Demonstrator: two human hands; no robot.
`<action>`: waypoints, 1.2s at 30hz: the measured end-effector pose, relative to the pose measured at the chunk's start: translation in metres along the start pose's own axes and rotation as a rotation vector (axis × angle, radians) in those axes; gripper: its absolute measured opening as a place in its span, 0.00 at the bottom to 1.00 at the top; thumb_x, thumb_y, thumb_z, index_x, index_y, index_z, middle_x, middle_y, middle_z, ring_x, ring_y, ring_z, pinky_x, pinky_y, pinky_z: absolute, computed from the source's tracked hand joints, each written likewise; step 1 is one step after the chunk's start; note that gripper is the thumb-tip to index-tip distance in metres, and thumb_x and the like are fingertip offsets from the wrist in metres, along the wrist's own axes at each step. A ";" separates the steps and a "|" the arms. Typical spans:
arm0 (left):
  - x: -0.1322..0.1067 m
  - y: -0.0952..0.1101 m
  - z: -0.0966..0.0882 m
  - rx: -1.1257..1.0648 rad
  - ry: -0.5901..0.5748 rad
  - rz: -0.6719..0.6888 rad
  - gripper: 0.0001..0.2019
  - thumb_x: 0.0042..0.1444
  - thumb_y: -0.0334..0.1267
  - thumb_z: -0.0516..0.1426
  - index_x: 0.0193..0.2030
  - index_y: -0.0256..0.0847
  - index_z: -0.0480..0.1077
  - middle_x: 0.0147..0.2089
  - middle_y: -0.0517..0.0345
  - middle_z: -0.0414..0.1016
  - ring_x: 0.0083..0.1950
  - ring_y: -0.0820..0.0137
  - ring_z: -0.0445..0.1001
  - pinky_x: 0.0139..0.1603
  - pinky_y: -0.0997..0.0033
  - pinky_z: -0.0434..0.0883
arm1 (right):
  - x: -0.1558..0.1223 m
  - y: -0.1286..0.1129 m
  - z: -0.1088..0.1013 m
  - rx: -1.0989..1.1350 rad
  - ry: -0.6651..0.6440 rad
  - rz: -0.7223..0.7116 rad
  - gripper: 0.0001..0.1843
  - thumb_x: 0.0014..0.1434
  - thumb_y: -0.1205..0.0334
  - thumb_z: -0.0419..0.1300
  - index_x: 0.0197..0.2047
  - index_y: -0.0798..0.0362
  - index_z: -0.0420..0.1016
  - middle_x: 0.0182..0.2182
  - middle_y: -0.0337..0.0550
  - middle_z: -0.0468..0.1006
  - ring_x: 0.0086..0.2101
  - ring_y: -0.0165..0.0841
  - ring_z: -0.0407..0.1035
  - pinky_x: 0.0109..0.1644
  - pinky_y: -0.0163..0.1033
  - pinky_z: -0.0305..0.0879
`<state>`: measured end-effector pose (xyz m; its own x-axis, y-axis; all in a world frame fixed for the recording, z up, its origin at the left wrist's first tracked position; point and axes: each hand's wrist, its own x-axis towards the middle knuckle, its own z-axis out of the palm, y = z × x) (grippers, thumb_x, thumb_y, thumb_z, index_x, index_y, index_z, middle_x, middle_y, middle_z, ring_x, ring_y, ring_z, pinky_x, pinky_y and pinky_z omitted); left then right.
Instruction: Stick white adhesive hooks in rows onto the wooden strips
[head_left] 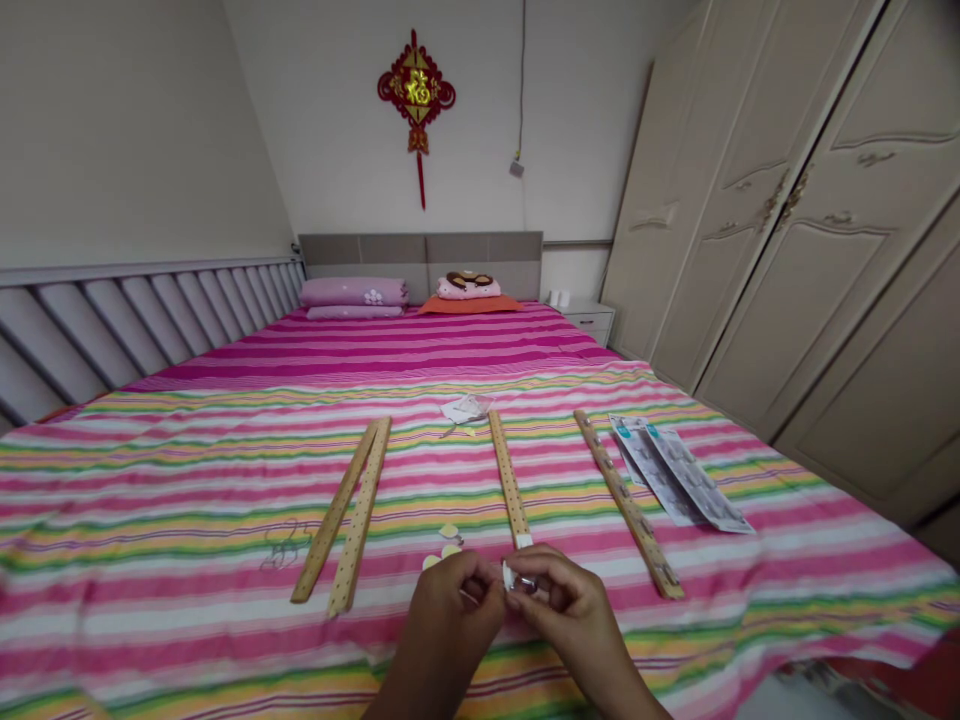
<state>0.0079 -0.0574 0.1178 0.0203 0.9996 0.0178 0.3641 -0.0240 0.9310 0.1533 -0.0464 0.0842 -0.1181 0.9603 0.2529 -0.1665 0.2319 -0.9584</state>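
My right hand (566,592) pinches a small adhesive hook (522,583) with a shiny part and a white pad at its left end. Fingertips of my left hand (461,595) are closed against the edge of that white pad; exactly what they grip is partly hidden. Just beyond the hands lies a wooden strip with holes (508,480), a small white piece (523,541) on its near end. Several pale yellow paper pieces (448,531) lie beside my left hand. To the right, another wooden strip (626,505) carries several small metallic hooks along its length.
Two perforated wooden strips (360,520) meet at their far ends on the left, near a tangle of thin cord (285,545). Hook packages (679,475) lie at right. Farther back are clear packaging scraps (466,407) on the striped bedspread (187,480).
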 end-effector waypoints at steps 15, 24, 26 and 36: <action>-0.003 0.003 -0.003 -0.113 -0.114 0.015 0.08 0.48 0.37 0.56 0.26 0.37 0.74 0.26 0.54 0.78 0.29 0.68 0.74 0.29 0.75 0.68 | 0.001 0.002 -0.004 0.160 0.019 0.116 0.12 0.38 0.65 0.71 0.31 0.50 0.80 0.31 0.39 0.74 0.28 0.28 0.69 0.29 0.31 0.68; -0.004 0.004 -0.001 0.075 -0.020 0.124 0.08 0.48 0.36 0.54 0.24 0.38 0.74 0.23 0.56 0.76 0.25 0.71 0.71 0.25 0.78 0.64 | 0.000 0.005 -0.005 0.098 -0.009 0.067 0.12 0.40 0.66 0.70 0.32 0.50 0.80 0.31 0.40 0.74 0.27 0.27 0.67 0.28 0.30 0.64; -0.004 0.004 -0.001 0.089 -0.015 0.138 0.08 0.47 0.35 0.54 0.24 0.38 0.73 0.23 0.57 0.75 0.24 0.72 0.71 0.24 0.79 0.64 | 0.001 0.005 -0.005 0.091 -0.016 0.066 0.13 0.39 0.67 0.70 0.32 0.50 0.80 0.31 0.40 0.74 0.28 0.27 0.68 0.28 0.30 0.64; -0.001 0.004 0.002 0.068 0.015 0.121 0.06 0.41 0.31 0.53 0.17 0.39 0.67 0.18 0.63 0.64 0.20 0.75 0.62 0.21 0.78 0.57 | 0.000 0.001 -0.004 0.062 -0.016 0.091 0.13 0.39 0.65 0.71 0.32 0.51 0.80 0.30 0.41 0.75 0.29 0.30 0.69 0.30 0.32 0.65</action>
<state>0.0106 -0.0587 0.1205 0.0537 0.9895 0.1343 0.4225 -0.1444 0.8948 0.1567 -0.0461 0.0830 -0.1511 0.9742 0.1675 -0.2145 0.1331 -0.9676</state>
